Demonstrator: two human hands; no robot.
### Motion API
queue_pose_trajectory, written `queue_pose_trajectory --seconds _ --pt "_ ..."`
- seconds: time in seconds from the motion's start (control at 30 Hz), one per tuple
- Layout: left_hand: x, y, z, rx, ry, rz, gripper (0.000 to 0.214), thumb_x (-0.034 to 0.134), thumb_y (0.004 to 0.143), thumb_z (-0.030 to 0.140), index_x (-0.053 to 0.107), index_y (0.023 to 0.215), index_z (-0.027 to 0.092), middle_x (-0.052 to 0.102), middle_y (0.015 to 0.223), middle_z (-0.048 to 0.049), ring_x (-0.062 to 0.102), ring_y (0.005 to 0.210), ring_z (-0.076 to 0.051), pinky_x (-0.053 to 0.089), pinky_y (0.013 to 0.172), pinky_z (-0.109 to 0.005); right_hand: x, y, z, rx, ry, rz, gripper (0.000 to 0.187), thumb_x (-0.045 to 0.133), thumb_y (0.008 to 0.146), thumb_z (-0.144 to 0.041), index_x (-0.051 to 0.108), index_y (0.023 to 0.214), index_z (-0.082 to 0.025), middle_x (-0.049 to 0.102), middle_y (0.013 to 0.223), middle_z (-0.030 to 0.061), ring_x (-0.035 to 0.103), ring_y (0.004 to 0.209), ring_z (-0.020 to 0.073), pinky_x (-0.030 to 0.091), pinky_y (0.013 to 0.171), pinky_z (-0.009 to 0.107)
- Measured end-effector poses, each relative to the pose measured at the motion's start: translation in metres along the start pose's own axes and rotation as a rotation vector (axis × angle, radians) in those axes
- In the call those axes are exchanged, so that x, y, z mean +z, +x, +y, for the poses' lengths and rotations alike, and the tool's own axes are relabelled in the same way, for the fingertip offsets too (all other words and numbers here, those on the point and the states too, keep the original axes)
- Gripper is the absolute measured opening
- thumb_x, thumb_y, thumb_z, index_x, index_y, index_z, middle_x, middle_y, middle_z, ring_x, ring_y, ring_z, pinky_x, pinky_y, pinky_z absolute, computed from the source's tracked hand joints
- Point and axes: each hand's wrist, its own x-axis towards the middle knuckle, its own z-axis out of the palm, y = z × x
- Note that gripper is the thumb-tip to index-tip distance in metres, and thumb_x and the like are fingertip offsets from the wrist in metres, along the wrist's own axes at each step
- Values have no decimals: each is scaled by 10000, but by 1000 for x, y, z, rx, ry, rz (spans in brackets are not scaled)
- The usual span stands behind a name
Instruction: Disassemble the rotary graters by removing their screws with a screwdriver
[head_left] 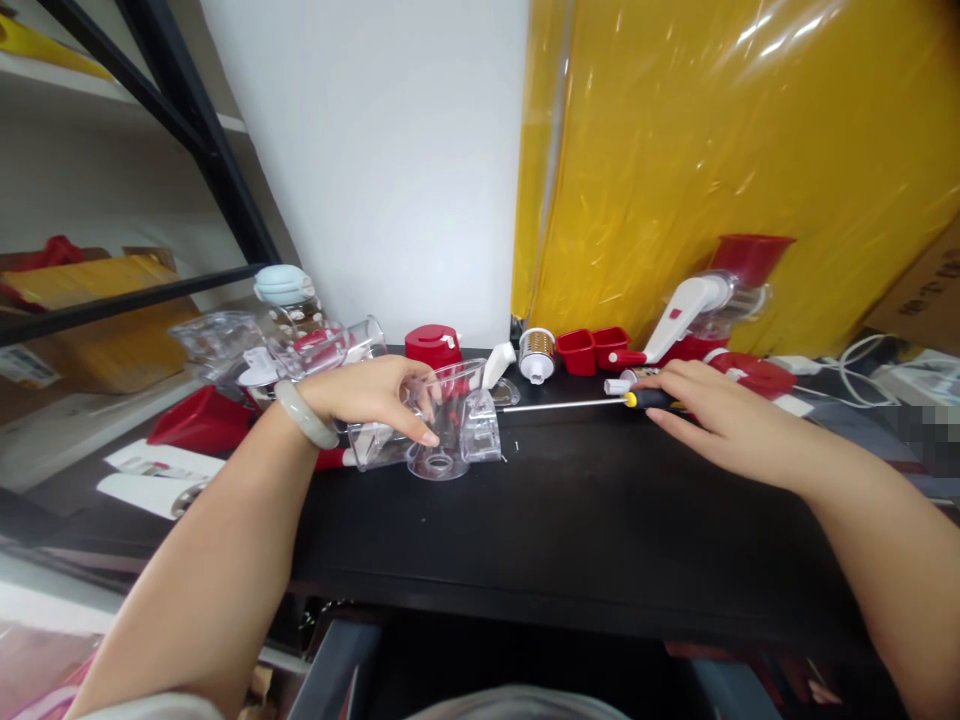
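My left hand, with a pale bangle on the wrist, is closed round a clear plastic grater housing that rests on the black table. Thumb and fingers grip its near side. Over to the right, my right hand is closed on the black and yellow handle of a screwdriver. The screwdriver's long shaft lies level above the table and points left at the housing. Just right of the housing lie a few tiny screws. A white crank piece stands behind it.
Along the back are a drum grater, red cups, a red base and an assembled grater. More clear and red parts lie left, near a jar with a blue lid. Black shelving rises at left.
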Motion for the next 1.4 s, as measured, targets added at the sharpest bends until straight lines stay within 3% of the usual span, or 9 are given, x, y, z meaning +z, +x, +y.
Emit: queue_pose_trajectory --seconds 0.17,0.37,0.6,0.73,0.87,0.97,1.07,1.17,1.4 --pt "0 1 -3 8 5 -2 583 838 607 537 631 1037 202 760 999 -44 690 807 -210 477 725 -291 6 1 7 -17 22 56 285 422 956 -309 627 1149 -267 612 1046 107 629 968 281 536 863 468" --pt "0 1 0 -1 12 -3 578 841 599 539 634 1022 204 763 981 -35 681 792 -202 476 717 -286 4 2 10 -3 25 84 237 544 916 -411 670 1072 -284 597 1076 93 660 896 257 550 786 409" --pt "0 0 -1 -17 17 12 605 846 599 535 632 1050 195 762 995 -41 677 813 -210 476 712 -291 5 4 18 -38 89 88 356 589 857 -355 674 1197 -295 673 1226 89 680 1064 306 546 912 469" --pt "1 -1 1 -9 -5 -12 593 851 599 520 626 1037 189 760 988 -51 688 827 -219 485 724 -298 5 4 22 -51 8 41 232 567 853 -329 719 1021 -278 742 1027 89 713 930 320 561 824 479" --pt "1 -1 1 11 -38 -18 598 853 609 504 611 1057 191 755 1005 -55 702 863 -224 499 751 -300 1 2 14 -22 -113 -42 175 532 894 -316 658 1006 -271 722 930 79 699 871 309 541 765 451" --pt "1 -1 0 4 -20 -19 600 856 605 506 612 1053 190 755 1008 -53 701 845 -218 498 740 -296 -3 1 3 31 -157 -30 217 543 915 -438 616 978 -244 690 938 97 668 860 310 526 742 443" --pt "0 -1 0 4 -2 -25 589 856 600 513 617 1031 190 757 997 -47 698 831 -213 495 747 -296 -4 -2 -5 47 -129 -26 333 503 940 -515 605 1081 -231 652 1058 116 637 962 305 518 832 455" --pt "0 -1 2 -1 2 -21 589 854 597 526 617 1021 192 758 998 -44 697 834 -214 491 751 -296 -1 -4 -4 20 -65 -24 350 432 982 -467 595 1195 -242 608 1148 118 602 1055 296 493 925 465" --pt "2 0 2 -8 -9 -27 582 860 596 505 615 1016 185 758 1002 -50 688 821 -202 486 732 -282 3 0 8 -15 -14 44 251 493 958 -395 628 1103 -241 590 1080 114 621 964 273 521 858 437"
